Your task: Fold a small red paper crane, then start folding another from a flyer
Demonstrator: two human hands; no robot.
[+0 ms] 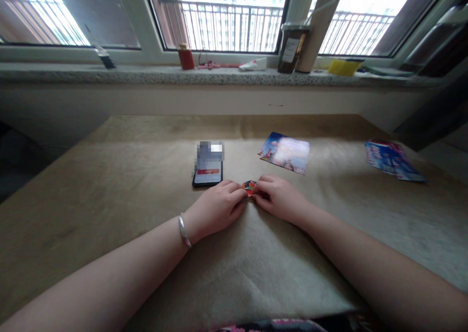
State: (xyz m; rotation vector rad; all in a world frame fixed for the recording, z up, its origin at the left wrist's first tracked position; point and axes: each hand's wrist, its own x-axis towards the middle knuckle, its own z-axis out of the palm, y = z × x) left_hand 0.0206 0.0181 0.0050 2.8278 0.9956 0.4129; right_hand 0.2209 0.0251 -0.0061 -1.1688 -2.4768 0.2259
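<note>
Between my two hands, low over the middle of the table, is a small, brightly coloured piece (249, 185) in red, orange and green. It looks like printed paper or card, but most of it is covered by my fingers. My left hand (224, 203) pinches its left side, with a silver bangle on that wrist. From the right, my right hand (280, 198) grips the other side with curled fingers. A phone (208, 173) with a lit, partly blurred screen lies just beyond my left hand. Beyond my right hand rests a small stack of blue and pink printed cards (287, 151).
Another fanned pile of blue cards (393, 160) lies at the table's (109, 190) right side. Along the stone windowsill (146, 77) stand a red box (185, 58), a dark labelled container (292, 49), a cardboard tube (310, 34) and a yellow item (343, 67).
</note>
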